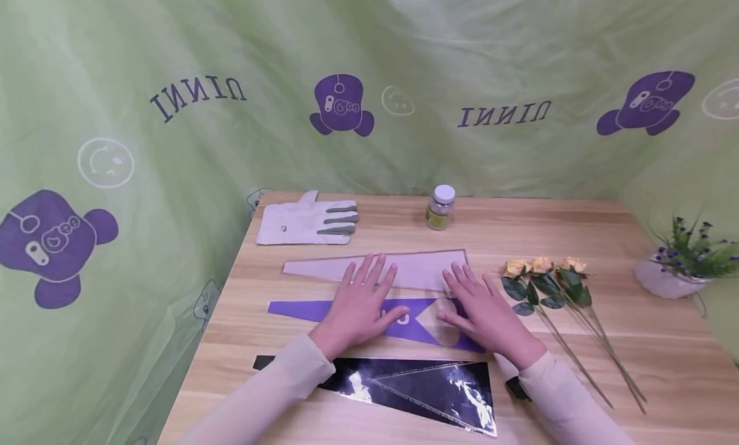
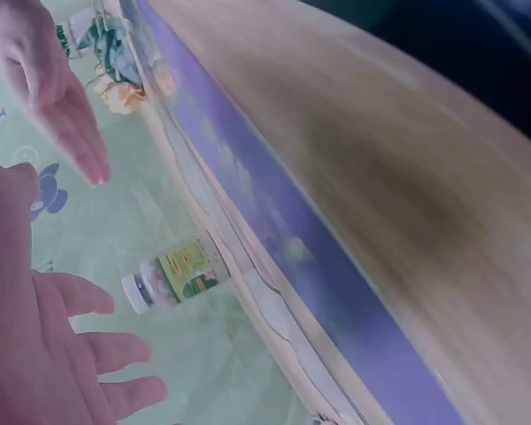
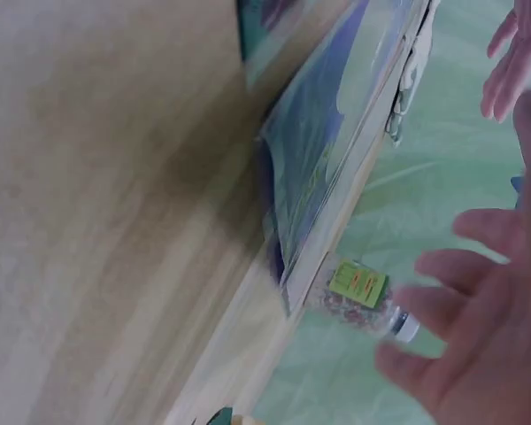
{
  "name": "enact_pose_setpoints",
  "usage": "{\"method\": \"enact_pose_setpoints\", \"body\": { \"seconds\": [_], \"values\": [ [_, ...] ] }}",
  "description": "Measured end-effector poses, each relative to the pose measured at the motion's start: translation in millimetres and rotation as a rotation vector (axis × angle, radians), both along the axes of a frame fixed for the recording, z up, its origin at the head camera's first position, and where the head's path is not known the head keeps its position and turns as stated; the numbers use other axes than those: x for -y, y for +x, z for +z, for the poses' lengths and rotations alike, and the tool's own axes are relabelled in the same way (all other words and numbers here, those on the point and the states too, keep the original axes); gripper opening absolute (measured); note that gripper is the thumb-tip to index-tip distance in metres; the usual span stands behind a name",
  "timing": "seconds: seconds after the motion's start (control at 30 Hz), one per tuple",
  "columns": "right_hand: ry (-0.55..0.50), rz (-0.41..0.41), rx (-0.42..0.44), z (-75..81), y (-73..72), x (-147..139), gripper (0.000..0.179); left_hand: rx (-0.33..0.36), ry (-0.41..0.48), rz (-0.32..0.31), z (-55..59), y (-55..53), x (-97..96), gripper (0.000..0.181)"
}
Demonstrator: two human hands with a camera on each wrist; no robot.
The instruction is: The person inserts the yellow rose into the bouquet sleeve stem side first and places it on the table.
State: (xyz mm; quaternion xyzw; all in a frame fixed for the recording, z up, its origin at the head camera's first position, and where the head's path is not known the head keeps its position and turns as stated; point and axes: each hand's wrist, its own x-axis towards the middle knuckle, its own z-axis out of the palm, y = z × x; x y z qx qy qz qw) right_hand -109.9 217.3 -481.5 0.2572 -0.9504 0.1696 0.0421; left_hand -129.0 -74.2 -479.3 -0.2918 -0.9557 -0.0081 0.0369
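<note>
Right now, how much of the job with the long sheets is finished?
Looks done: the pale sheet, purple sheet and black sheet are laid out in rows. In hand: nothing gripped; the left hand and right hand are open over the purple sheet. Perhaps left: using the roses, which lie beside the sheets, if they belong to this job.

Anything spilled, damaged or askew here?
Nothing stands out: the jar is upright and capped; the pale wrapper, purple wrapper and black wrapper lie roughly parallel. A dark object by the right sleeve is partly hidden.
</note>
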Motion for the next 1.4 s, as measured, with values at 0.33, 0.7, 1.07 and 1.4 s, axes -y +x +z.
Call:
{"method": "enact_pose_setpoints", "body": {
  "seconds": [0.33,0.7,1.07,1.4],
  "values": [
    [-0.109,-0.117,-0.073,17.8,-23.1,-22,0.037,0.067,0.213,-0.037,6.5,-19.4,-32.9,0.063],
    [0.195,-0.250,0.052,11.4,-72.2,-24,0.027,0.194,-0.040,-0.094,-7.9,-84.8,-104.3,0.045],
    [0.203,-0.299,0.092,0.9,-74.6,-17,0.023,0.235,-0.070,-0.121,-17.0,-94.4,-105.2,0.039],
    [0.095,-0.328,0.025,-7.3,-75.6,-13,0.012,0.267,-0.085,-0.129,-14.1,-93.7,-107.7,0.051]
  ]
}}
